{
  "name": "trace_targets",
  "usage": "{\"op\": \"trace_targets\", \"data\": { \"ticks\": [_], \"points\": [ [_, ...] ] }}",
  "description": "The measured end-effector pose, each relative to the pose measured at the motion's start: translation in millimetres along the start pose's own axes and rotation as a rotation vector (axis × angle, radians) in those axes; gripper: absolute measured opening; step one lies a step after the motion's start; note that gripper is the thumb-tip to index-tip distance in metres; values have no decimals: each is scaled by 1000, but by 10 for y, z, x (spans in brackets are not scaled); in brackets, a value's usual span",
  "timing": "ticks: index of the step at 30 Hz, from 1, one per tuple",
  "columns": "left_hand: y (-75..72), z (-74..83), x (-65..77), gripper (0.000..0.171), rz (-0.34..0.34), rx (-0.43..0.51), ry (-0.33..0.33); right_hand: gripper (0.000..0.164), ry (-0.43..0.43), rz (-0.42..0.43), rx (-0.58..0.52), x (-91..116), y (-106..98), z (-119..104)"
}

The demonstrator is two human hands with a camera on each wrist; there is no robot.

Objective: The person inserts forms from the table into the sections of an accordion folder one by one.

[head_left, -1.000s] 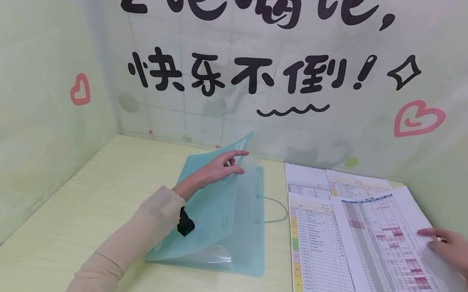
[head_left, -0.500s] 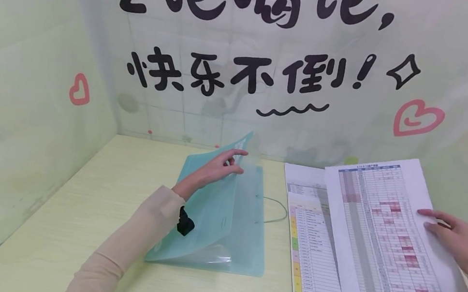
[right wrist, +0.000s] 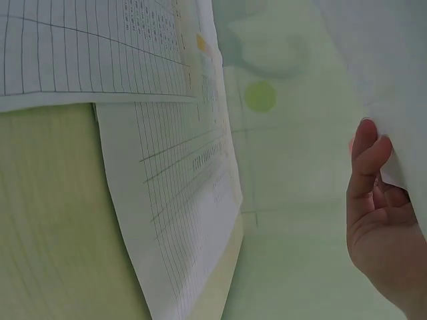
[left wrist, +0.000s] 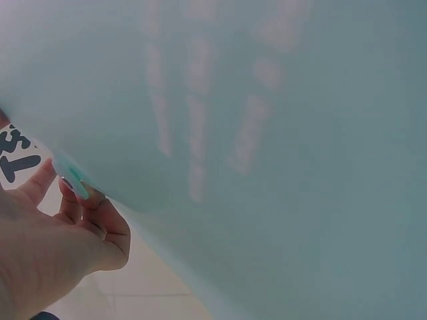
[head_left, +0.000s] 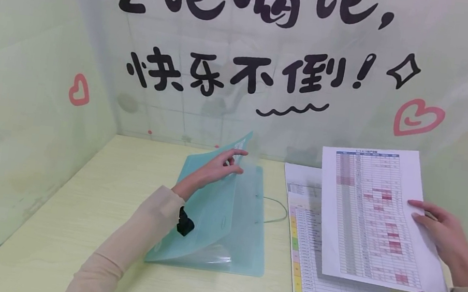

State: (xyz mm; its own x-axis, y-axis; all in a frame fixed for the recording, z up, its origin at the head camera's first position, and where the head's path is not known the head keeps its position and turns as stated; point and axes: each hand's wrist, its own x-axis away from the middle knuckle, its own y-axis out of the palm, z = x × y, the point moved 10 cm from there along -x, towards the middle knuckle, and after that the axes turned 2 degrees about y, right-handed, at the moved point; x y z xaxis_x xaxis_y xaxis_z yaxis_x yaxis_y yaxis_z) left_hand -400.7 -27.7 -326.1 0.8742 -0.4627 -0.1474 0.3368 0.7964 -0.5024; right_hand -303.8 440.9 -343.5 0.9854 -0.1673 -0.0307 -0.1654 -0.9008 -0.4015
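Observation:
A translucent teal file folder lies on the table with its cover partly raised. My left hand grips the cover's free edge near the top; in the left wrist view, the hand has its fingers curled at that edge. To the right, my right hand pinches a printed sheet of paper by its right edge. This sheet shows a table with pink and red cells and is raised over other papers. In the right wrist view, thumb and fingers meet at the margin of the sheet.
Under the raised sheet lie other printed papers: one with a coloured left column, another behind it. An elastic cord loops out from the folder's right edge. Printed cloth walls enclose the table.
My right hand has lifted the printed sheet off the papers, turned it more upright and moved it left. My left hand and the folder have stayed where they were.

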Motion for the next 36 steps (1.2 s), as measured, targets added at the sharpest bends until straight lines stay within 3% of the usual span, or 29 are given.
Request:
{"op": "trace_targets", "data": {
  "ticks": [18, 23, 31, 36],
  "points": [
    [15, -20, 12, 46, -5, -3, -8, 30, 24, -128, -110, -4, 379, -178],
    [13, -9, 4, 45, -5, 4, -2, 29, 53, -166, -167, 10, 500, -261],
    [5, 6, 13, 47, -4, 1, 2, 28, 86, -251, -349, 37, 775, -382],
    [3, 7, 11, 47, -4, 3, 7, 31, 80, -265, -293, 36, 914, -471]
  ]
}}
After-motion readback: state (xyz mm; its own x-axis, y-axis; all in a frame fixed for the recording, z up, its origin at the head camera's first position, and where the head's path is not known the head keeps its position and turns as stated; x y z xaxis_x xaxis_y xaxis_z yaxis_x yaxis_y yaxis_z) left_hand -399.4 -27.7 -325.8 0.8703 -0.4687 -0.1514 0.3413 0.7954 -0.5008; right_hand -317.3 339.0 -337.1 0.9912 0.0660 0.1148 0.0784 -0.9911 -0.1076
